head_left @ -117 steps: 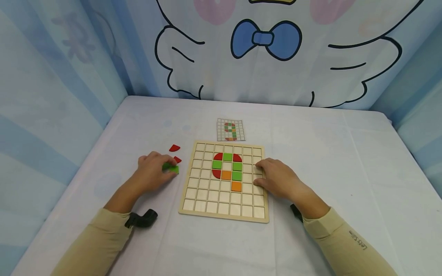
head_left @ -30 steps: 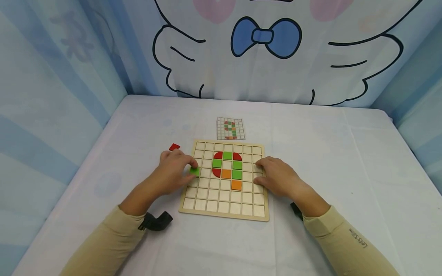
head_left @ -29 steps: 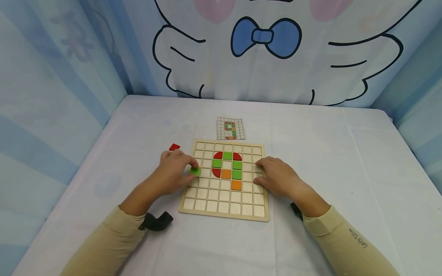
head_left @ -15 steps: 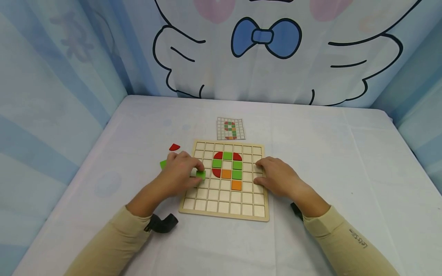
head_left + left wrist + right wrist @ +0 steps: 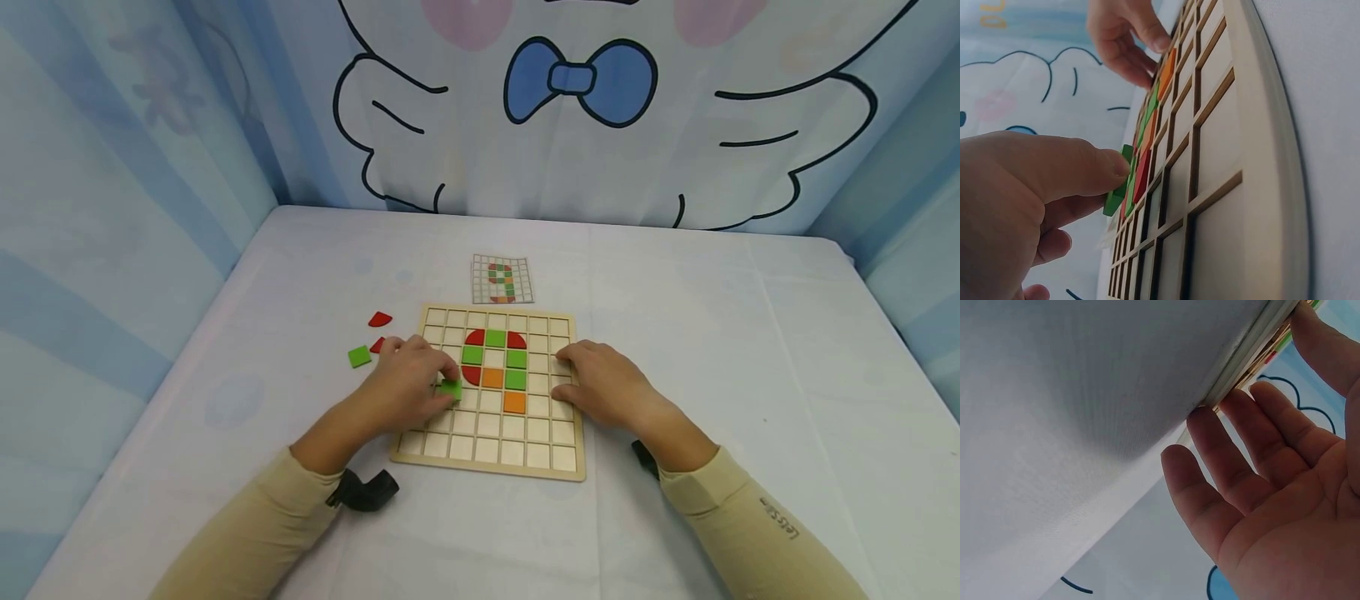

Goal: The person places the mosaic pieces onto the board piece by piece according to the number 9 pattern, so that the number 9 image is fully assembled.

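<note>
My left hand (image 5: 408, 385) pinches a green square tile (image 5: 452, 389) between thumb and fingers, over the left part of a wooden grid board (image 5: 486, 468). In the left wrist view, that green tile (image 5: 1117, 197) stands tilted, close above the grid. Set into the board's cells are several green squares, red quarter-round tiles and two orange squares, the lower orange tile (image 5: 514, 402) being nearest the front. At the board's right edge rests my right hand (image 5: 603, 385). The right wrist view shows its fingers (image 5: 1219, 453) extended along the rim, with the thumb at the board's upper side.
Left of the board lie a loose green square (image 5: 359, 356) and two red quarter-round pieces, one red piece (image 5: 379, 319) farther back and the other partly behind my left hand. A small pattern card (image 5: 502, 279) lies beyond the board. Curtains stand behind the table (image 5: 712, 333).
My left hand has carried the green tile from the loose pieces rightward over the board. The other green square and nearer red piece have come back into view. My right hand stays put.
</note>
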Demonstrator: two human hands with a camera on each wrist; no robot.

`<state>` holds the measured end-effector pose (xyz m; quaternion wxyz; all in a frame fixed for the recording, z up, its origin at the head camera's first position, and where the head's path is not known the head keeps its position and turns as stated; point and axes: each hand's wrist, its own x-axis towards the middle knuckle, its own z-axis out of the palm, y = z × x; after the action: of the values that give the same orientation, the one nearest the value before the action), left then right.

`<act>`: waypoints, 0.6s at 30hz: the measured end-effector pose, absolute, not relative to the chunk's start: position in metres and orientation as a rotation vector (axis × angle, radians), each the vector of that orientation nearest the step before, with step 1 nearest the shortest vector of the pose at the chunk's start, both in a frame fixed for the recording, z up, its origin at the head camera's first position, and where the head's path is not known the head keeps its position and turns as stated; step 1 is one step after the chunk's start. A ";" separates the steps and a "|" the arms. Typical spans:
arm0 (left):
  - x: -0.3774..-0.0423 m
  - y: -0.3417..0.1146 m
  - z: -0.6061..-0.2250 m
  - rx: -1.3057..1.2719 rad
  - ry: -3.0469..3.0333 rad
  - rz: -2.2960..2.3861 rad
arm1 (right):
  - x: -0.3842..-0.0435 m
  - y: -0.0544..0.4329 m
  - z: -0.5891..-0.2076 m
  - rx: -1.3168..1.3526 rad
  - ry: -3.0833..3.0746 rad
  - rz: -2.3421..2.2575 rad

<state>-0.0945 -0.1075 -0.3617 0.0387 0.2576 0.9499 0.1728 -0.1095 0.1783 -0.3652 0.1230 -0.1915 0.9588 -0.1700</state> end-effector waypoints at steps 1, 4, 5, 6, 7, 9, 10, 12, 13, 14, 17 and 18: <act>-0.094 -0.106 -0.362 0.793 2.909 0.528 | -0.109 0.178 -0.365 -0.561 2.798 -0.497; -0.094 -0.104 -0.363 0.793 2.895 0.545 | -0.109 0.179 -0.365 -0.566 2.798 -0.503; -0.094 -0.104 -0.364 0.792 2.892 0.549 | -0.109 0.179 -0.365 -0.565 2.797 -0.506; -0.093 -0.103 -0.364 0.790 2.888 0.555 | -0.109 0.179 -0.365 -0.563 2.796 -0.508; -0.093 -0.102 -0.365 0.791 2.886 0.557 | -0.109 0.179 -0.366 -0.562 2.795 -0.508; -0.093 -0.101 -0.366 0.793 2.880 0.561 | -0.109 0.179 -0.366 -0.558 2.794 -0.509; -0.093 -0.100 -0.366 0.797 2.878 0.562 | -0.109 0.179 -0.366 -0.557 2.794 -0.508; -0.092 -0.099 -0.366 0.807 2.876 0.558 | -0.109 0.179 -0.366 -0.556 2.795 -0.507; -0.092 -0.098 -0.366 0.814 2.876 0.557 | -0.109 0.179 -0.366 -0.556 2.795 -0.506; -0.092 -0.098 -0.367 0.818 2.874 0.560 | -0.109 0.179 -0.365 -0.555 2.795 -0.506; -0.091 -0.096 -0.366 0.828 2.869 0.559 | -0.109 0.179 -0.365 -0.554 2.794 -0.508; -0.091 -0.095 -0.366 0.827 2.865 0.560 | -0.109 0.179 -0.365 -0.552 2.794 -0.509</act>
<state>-0.0913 -0.0950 -0.3664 0.0536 0.2722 0.9429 0.1842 -0.1090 0.1788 -0.3649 0.1241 -0.1893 0.9583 -0.1746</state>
